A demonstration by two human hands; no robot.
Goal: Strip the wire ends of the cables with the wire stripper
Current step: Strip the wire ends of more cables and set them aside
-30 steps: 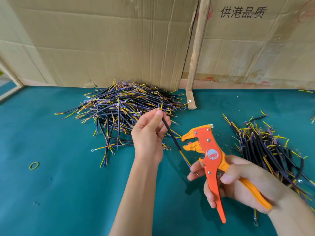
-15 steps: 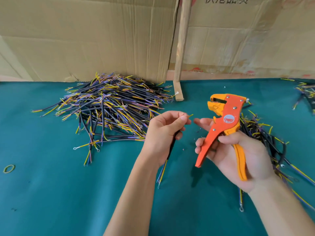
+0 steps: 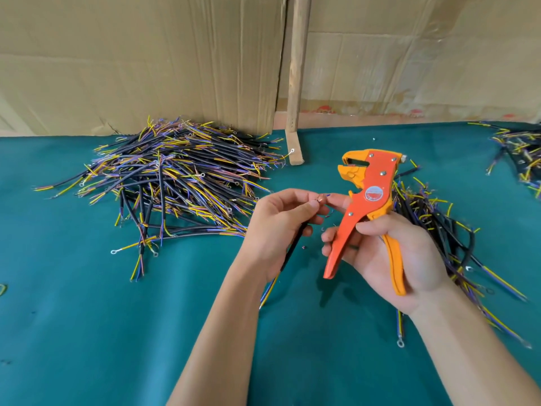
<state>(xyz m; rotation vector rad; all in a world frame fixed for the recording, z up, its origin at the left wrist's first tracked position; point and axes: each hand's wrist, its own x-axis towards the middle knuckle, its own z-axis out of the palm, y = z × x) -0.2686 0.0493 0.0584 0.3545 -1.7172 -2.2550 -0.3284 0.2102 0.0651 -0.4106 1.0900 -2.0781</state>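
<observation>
My left hand (image 3: 278, 224) grips a black cable (image 3: 292, 249) that hangs down below the fist, its yellow and blue wires trailing toward the table. The cable's upper wire ends poke out between my thumb and forefinger, and my right forefinger touches them there. My right hand (image 3: 389, 253) holds the orange and yellow wire stripper (image 3: 366, 200) by its handles, jaws up and pointing left, just right of the cable's tip.
A big heap of black cables (image 3: 175, 183) with yellow and purple wires lies left on the green table (image 3: 73, 317). A second pile (image 3: 439, 227) lies behind my right hand, a third (image 3: 521, 153) at the far right. Cardboard (image 3: 146, 60) and a wooden post (image 3: 295, 83) stand behind.
My left hand turned the cable upright and brought it toward the right hand. The wire stripper swung up from lying low to standing with its jaws raised. My fingertips now meet at the wire ends.
</observation>
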